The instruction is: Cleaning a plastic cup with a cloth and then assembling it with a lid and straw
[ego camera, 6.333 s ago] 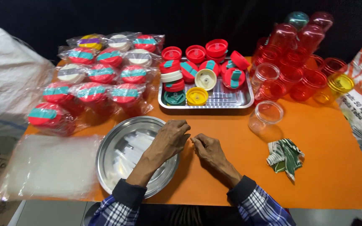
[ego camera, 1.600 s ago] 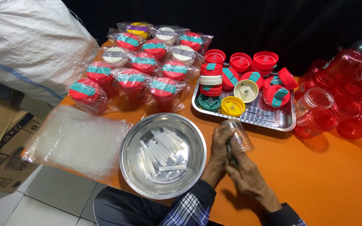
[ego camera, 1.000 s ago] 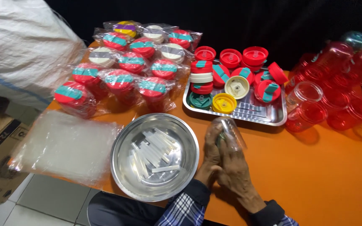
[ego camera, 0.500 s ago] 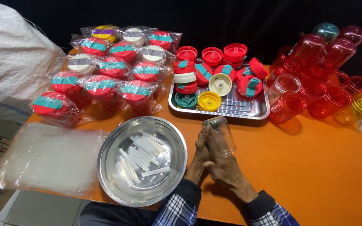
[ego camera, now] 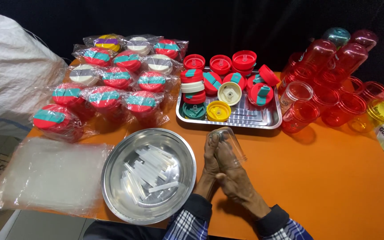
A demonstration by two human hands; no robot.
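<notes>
Both of my hands are pressed around a clear plastic cup [ego camera: 230, 141] lying tilted just above the orange table [ego camera: 334, 178]. My left hand [ego camera: 210, 155] cups its left side and my right hand [ego camera: 230, 171] grips it from below and the right. Left of the hands stands a round steel bowl [ego camera: 117, 178] with several short white straws [ego camera: 150, 171] in it. Straight beyond the cup is a steel tray [ego camera: 263, 116] of red, yellow, green and cream lids.
Bagged red cups with teal-banded lids [ego camera: 107, 89] crowd the table's far left. Loose red and yellow cups [ego camera: 334, 84] stand at the far right. A stack of clear plastic bags [ego camera: 50, 173] lies at the near left edge, and a white sack [ego camera: 10, 75] sits beyond it.
The hands went from empty at the bowl's rim to holding the clear cup between them. The view has swung back and forth, and the hands have stayed in front of the tray.
</notes>
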